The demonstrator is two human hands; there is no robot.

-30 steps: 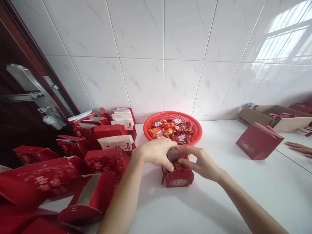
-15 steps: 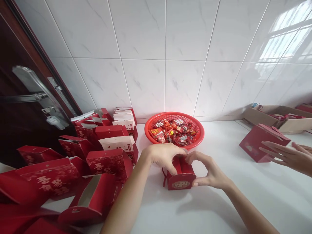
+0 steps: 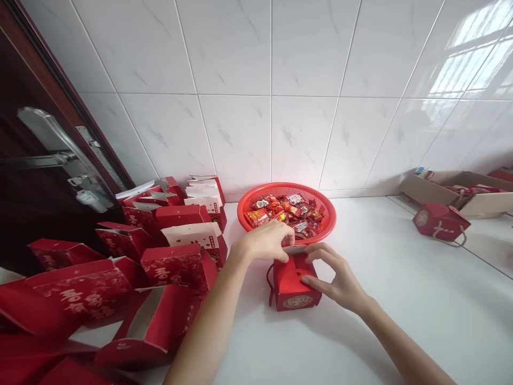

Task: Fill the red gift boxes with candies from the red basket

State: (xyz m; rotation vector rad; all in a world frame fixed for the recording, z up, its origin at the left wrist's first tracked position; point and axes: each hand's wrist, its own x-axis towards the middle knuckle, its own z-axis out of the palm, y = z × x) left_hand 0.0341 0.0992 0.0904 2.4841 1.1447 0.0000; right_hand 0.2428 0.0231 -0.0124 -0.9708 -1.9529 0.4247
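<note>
A small red box (image 3: 296,300) with a pale emblem on its near face stands on the white table (image 3: 360,342). A red cord hangs at its left side. Its near flap is folded inward over the top, while a far flap rises behind. My left hand (image 3: 266,241) grips the box's upper left and far edge, fingers curled at the flap. My right hand (image 3: 339,278) holds the right side of the top, thumb on the near flap and fingers at the far flap. Just behind is a red basket (image 3: 329,227) of wrapped sweets (image 3: 298,214).
Many red boxes (image 3: 172,267) with raised flaps crowd the left side. A closed red box (image 3: 438,222) with a cord handle sits at the right, before a cardboard box (image 3: 484,205). A tiled wall (image 3: 304,139) runs behind; a dark door (image 3: 32,198) is at far left.
The near flap has folded down over the red box, and my right thumb has moved up onto it. At the right, another person's hands have left view, and the box there now rests farther back.
</note>
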